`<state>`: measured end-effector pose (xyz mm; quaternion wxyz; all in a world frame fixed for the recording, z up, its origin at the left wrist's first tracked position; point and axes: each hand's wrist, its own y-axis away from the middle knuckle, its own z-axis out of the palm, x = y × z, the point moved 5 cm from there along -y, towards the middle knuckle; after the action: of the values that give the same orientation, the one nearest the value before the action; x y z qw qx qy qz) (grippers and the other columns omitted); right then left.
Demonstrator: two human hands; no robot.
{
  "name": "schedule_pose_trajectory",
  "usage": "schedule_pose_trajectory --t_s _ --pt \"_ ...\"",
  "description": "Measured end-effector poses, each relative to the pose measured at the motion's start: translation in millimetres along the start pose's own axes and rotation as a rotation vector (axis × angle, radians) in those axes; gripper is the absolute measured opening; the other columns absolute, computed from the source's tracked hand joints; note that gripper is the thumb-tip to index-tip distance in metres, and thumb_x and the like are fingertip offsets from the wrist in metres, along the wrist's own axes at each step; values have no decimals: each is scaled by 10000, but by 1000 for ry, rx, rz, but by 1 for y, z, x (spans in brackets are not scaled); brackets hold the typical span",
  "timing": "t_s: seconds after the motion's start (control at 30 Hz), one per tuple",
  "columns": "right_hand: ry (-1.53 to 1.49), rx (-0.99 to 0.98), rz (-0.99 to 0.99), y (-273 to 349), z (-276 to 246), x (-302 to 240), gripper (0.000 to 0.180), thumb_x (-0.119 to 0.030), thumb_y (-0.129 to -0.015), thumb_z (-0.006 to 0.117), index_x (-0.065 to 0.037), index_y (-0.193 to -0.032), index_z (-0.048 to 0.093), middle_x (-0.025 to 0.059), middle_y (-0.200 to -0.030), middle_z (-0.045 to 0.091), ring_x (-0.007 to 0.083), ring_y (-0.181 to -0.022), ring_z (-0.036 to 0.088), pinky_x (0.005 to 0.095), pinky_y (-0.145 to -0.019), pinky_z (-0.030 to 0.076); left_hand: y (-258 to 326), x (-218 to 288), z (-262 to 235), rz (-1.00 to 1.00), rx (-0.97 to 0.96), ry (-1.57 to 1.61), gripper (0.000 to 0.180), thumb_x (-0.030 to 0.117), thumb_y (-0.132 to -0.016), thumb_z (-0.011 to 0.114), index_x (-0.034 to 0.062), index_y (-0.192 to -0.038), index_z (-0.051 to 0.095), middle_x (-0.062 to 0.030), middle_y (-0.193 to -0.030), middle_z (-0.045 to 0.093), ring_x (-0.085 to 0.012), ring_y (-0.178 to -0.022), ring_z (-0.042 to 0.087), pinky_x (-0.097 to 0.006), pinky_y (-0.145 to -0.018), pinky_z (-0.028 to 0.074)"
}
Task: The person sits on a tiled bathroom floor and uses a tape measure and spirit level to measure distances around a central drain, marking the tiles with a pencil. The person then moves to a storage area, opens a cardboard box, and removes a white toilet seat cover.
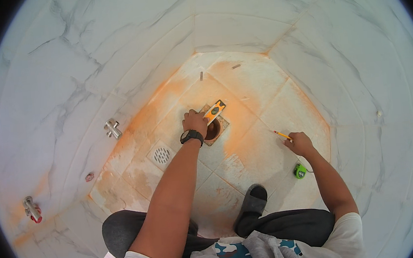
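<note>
Over the round pipe hole (211, 131) in the floor, my left hand (194, 121) grips a short orange spirit level (215, 110). The level lies at a slant across the hole's far side, and its near end is hidden under my fingers. A black watch is on that wrist. Off to the right, my right hand (300, 144) pinches a yellow pencil (281, 135), its tip pointing left just over the tiles. A green tape measure (299, 171) rests on the floor close below this hand.
Left of the hole is a slotted floor drain (162, 155). Two metal valves (112, 129) stick out of the left marbled wall. Small grey strips (201, 76) lie on the far, orange-stained floor tiles (233, 97). My sandalled foot (252, 206) stands near the front.
</note>
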<state>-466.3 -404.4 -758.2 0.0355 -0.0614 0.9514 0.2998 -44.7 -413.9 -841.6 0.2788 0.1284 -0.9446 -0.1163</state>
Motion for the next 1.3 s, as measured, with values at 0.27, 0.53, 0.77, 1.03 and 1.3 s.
schedule_pose_trajectory --t_s 0.27,0.53,0.77,1.03,1.3 --pt "98 -90 97 75 31 59 575 -500 -753 820 -58 -1103 710 192 -1051 653 364 -977 682 484 -797 549 5 -26 -21 -35 216 222 299 241 -889 687 105 -1150 740 -192 -1123 654 -363 -1057 606 -461 -955 497" --pt "-60 8 387 131 104 85 1003 -391 -640 919 -73 -1458 433 236 -1395 502 419 -1182 610 488 -950 546 49 -35 -29 138 132 77 560 345 -771 781 76 -1246 652 -151 -1184 606 -333 -1125 563 -442 -974 468" --pt "-147 219 182 125 114 97 762 -268 -695 885 12 -1322 553 233 -1232 610 368 -1117 634 461 -931 534 50 -36 -18 149 -10 87 596 338 -734 800 53 -1235 647 -161 -1159 606 -338 -1092 583 -427 -955 504" --pt "-1397 -311 24 73 16 32 624 -457 -842 655 10 -1250 582 111 -951 688 166 -668 662 228 -438 415 123 -10 10 454 -636 -222 542 373 -723 792 63 -1140 640 -141 -1148 632 -341 -1042 658 -451 -898 554" --pt "-807 -340 -275 26 -59 -138 568 -552 -953 616 -21 -1149 666 97 -805 669 194 -681 644 334 -580 479 134 12 20 365 -828 -302 457 466 -803 768 80 -1041 712 -142 -1070 725 -287 -993 698 -412 -871 558"
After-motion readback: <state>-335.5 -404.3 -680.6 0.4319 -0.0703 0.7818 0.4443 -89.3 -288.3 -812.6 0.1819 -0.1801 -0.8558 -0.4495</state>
